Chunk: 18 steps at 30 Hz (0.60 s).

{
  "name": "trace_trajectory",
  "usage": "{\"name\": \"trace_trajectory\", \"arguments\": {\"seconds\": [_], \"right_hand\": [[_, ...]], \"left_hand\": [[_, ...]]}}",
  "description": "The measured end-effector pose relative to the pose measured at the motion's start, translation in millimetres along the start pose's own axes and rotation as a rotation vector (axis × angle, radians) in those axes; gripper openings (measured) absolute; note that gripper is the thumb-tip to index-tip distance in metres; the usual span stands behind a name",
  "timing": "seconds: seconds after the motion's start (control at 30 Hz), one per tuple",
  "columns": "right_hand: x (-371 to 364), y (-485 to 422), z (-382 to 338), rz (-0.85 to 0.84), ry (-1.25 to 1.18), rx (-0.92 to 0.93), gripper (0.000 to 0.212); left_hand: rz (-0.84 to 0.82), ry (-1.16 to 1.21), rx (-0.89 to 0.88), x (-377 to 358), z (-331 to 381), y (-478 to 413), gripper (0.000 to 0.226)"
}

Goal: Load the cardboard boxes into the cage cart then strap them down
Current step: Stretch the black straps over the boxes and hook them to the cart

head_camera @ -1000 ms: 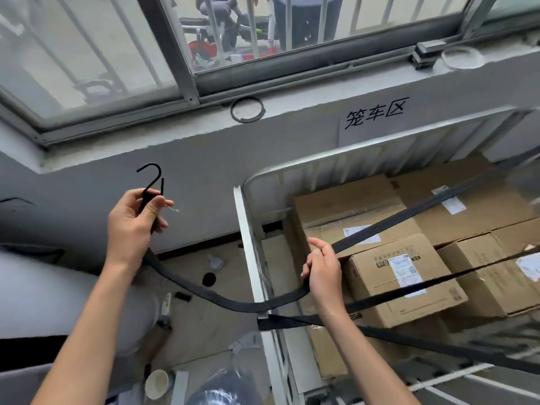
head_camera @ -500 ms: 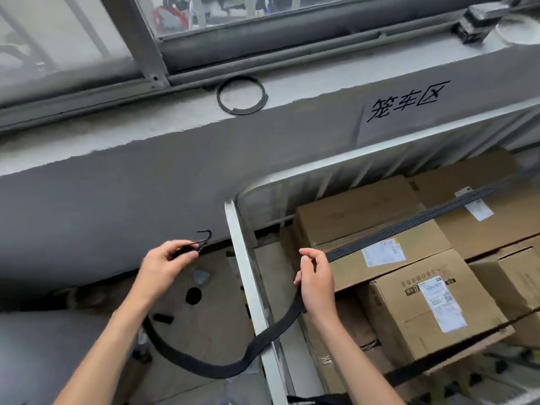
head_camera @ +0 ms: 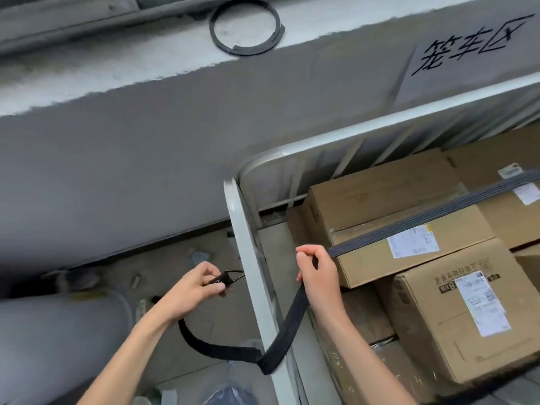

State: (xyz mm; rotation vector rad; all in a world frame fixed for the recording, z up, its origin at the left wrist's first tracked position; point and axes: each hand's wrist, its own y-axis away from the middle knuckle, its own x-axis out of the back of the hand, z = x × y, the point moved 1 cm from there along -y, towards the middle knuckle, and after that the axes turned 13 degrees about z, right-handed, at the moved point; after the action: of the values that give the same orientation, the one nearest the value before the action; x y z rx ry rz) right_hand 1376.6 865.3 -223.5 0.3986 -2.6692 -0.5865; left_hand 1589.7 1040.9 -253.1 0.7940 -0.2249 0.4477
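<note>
Pinching the black hook (head_camera: 230, 278), the left hand (head_camera: 198, 287) is just outside the cage cart rail (head_camera: 248, 258). The right hand (head_camera: 318, 276) grips the strap (head_camera: 287, 325) inside. The cardboard boxes (head_camera: 380, 206) are already loaded, with the strap lying across them. Hooking it on looks left to do. The rail is in the way, and a bag (head_camera: 230, 390) lies below.

subject: one person, two arms in view | left hand (head_camera: 193, 290): bare | right hand (head_camera: 318, 276): bare | fingers (head_camera: 308, 252): slender, nails too small to tell | left forearm (head_camera: 131, 355): bare, slim, uncovered right to the frame edge | right forearm (head_camera: 362, 355): same, bare and slim | clothing: out of view
</note>
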Motion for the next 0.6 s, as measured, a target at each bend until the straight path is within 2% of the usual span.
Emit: {"name": "trace_trajectory", "arguments": {"seconds": [0.1,0.17,0.4,0.5,0.6], "right_hand": [[-7,-1,3,-0.108,0.036,-0.002,0.005],[-10,-2,3,-0.156,0.047,-0.001,0.01],[-11,-8,2,-0.275,0.162,0.03,0.013],[-11,-10,0,-0.283,0.163,0.04,0.004],[-11,-12,-3,-0.256,0.15,0.043,0.006]], "left_hand": [[0.01,0.09,0.001,-11,11,-5,0.02],[0.036,0.137,0.0,-18,13,-5,0.021],[0.073,0.244,0.015,-26,25,-1,0.012],[0.056,0.233,0.011,-24,36,0,0.016],[0.017,0.226,-0.01,-20,46,3,0.021]]}}
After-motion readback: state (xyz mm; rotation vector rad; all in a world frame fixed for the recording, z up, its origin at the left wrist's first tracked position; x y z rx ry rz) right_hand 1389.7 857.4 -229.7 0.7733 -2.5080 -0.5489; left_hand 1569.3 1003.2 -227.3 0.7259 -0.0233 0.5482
